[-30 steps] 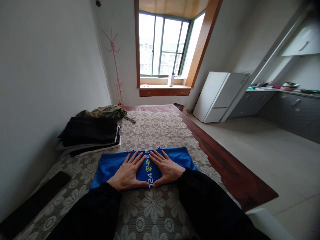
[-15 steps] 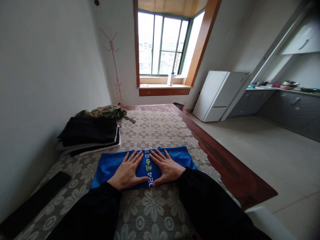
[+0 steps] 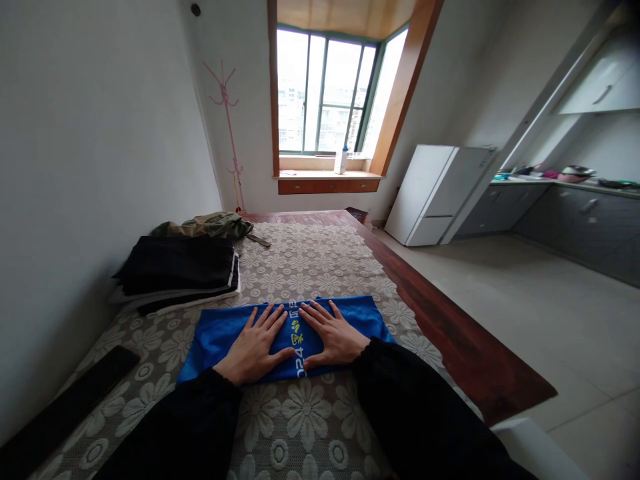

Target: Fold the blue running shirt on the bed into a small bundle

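Far left, near edge: flat dark object (image 3: pixel 70 407) lying on the lace tablecloth (image 3: pixel 300 267), hard to tell what it is. Behind it, against the left wall, a stack of folded dark clothes (image 3: pixel 180 267) with a white layer showing at the bottom edge; an olive green garment (image 3: pixel 213 225) bunched up just beyond the stack. Pink coat stand (image 3: pixel 227 120) in the corner by the window.

Centre: blue cloth (image 3: pixel 220 330), folded into a wide flat rectangle, lies on the tablecloth near the front of the table, just in front of the dark stack but apart from it. White and yellow print shows in the middle of it, between the hands.

Left hand (image 3: pixel 255 347) flat on the cloth, palm down, fingers spread wide and straight, pointing away and slightly right; grips nothing, just presses. Right hand (image 3: pixel 333 337) just beside it, also palm down on the cloth, fingers spread wide, pointing away and slightly left. Thumbs angle toward each other over the print, close but whether they touch I cannot tell. Both arms in black sleeves.

Right: bare dark wooden table edge (image 3: pixel 450 333) past the tablecloth. White bottle (image 3: pixel 341 160) on the window sill. White fridge (image 3: pixel 435 193) on the tiled floor, then grey kitchen cabinets (image 3: pixel 575 213) with dishes on the counter at far right.
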`<state>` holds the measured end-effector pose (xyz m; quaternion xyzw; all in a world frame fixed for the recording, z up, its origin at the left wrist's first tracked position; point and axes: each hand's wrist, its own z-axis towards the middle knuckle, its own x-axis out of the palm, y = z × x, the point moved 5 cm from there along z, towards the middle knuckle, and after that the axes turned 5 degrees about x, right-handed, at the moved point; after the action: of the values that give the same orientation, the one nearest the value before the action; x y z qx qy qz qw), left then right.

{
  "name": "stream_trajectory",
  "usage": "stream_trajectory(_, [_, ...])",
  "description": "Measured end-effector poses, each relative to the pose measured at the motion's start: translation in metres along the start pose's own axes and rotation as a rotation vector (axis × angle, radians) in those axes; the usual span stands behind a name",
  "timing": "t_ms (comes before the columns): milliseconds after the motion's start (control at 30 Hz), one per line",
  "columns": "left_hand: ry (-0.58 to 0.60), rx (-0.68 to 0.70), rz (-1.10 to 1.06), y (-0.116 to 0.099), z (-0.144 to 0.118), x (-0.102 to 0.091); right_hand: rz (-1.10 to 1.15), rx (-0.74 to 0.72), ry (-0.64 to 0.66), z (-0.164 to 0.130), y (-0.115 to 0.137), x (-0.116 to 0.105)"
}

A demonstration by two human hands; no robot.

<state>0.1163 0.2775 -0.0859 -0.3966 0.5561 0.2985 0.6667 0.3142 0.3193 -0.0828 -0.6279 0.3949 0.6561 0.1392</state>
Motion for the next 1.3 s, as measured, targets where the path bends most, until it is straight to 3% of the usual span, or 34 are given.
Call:
stream_trajectory(233, [-0.059,-0.014,0.034,0.004,0.000,0.001,-0.055,0.117,-0.018,0.003,-0.012,0.003])
stream_trajectory(500, [-0.072,-0.234,0.084,0.038,-0.006,0.000,-0.094,0.350,-0.060,0.005,-0.034,0.006])
stream_trajectory(833, [-0.100,-0.236,0.065,0.034,-0.007,0.001,-0.126,0.448,-0.118,0.007,-0.047,0.009])
stream_trajectory(967, [-0.073,-0.175,0.026,0.017,-0.007,-0.001,-0.113,0.343,-0.116,0.007,-0.039,0.005])
stream_trajectory(1100, [0.001,0.002,-0.047,-0.005,-0.005,-0.001,-0.071,0.076,-0.109,0.006,-0.017,-0.001])
stream_trajectory(1200, [-0.008,0.050,-0.077,-0.010,-0.004,-0.004,-0.029,-0.093,-0.106,0.005,-0.004,-0.003])
stream_trajectory(1300, [-0.045,0.050,-0.094,-0.008,-0.003,-0.007,-0.005,-0.108,-0.138,0.005,-0.003,-0.007])
